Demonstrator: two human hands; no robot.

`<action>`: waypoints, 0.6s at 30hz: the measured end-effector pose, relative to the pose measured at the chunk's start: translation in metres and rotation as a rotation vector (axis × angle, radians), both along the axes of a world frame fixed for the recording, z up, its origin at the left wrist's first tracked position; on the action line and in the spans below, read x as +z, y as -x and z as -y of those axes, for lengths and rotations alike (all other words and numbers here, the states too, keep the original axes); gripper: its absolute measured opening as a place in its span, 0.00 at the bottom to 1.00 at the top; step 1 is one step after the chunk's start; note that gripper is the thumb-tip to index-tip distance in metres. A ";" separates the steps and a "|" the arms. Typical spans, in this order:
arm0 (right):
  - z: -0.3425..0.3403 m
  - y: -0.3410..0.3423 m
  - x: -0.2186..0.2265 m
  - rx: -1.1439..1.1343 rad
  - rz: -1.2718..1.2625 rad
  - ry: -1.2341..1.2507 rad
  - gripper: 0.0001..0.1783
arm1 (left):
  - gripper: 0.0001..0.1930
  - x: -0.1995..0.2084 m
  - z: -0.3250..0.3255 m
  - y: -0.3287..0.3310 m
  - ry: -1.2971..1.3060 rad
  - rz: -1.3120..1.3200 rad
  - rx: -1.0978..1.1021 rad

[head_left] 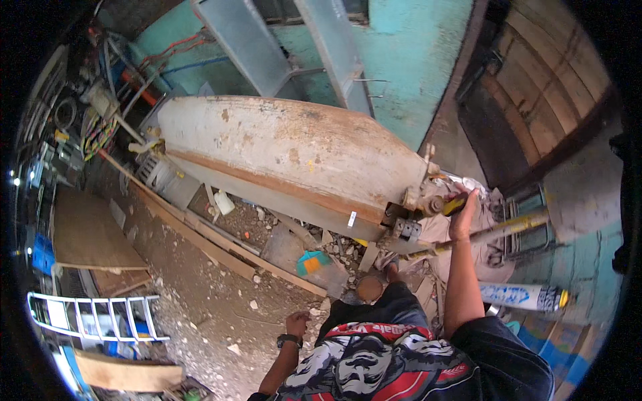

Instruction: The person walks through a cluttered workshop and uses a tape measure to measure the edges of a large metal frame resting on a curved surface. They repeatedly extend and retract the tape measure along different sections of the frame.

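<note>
We note the right hand against a yellow-and-black object just beside the right end of the long panel, its grip too unclear to tell, and the left hand well apart on the panel's near side, its grip likewise undetermined.

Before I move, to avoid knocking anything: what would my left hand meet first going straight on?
Your left hand would probably meet the long wooden plank, though depth is unclear.
</note>
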State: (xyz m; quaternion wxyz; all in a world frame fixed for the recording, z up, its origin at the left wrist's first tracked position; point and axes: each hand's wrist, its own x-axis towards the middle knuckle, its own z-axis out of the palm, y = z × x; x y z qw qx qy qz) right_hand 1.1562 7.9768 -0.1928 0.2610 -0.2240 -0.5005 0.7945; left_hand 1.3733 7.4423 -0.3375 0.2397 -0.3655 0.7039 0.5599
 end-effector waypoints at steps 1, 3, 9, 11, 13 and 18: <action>0.010 -0.015 0.006 0.018 -0.011 0.044 0.33 | 0.09 0.003 0.008 -0.002 -0.027 0.032 -0.002; 0.005 -0.026 -0.003 0.023 0.017 0.042 0.28 | 0.09 -0.012 0.035 -0.002 0.042 -0.039 -0.159; 0.007 -0.019 0.039 -0.057 0.068 -0.241 0.16 | 0.08 0.002 0.051 0.034 0.114 -0.017 -0.150; 0.004 -0.026 0.034 -0.034 0.063 -0.323 0.15 | 0.07 -0.005 0.050 0.037 0.109 -0.023 -0.142; 0.012 -0.036 0.025 -0.061 0.098 -0.350 0.15 | 0.07 -0.013 0.051 0.032 0.113 -0.070 -0.224; 0.066 -0.112 0.000 -0.027 0.053 -0.310 0.17 | 0.08 -0.027 0.043 0.013 0.138 -0.048 -0.352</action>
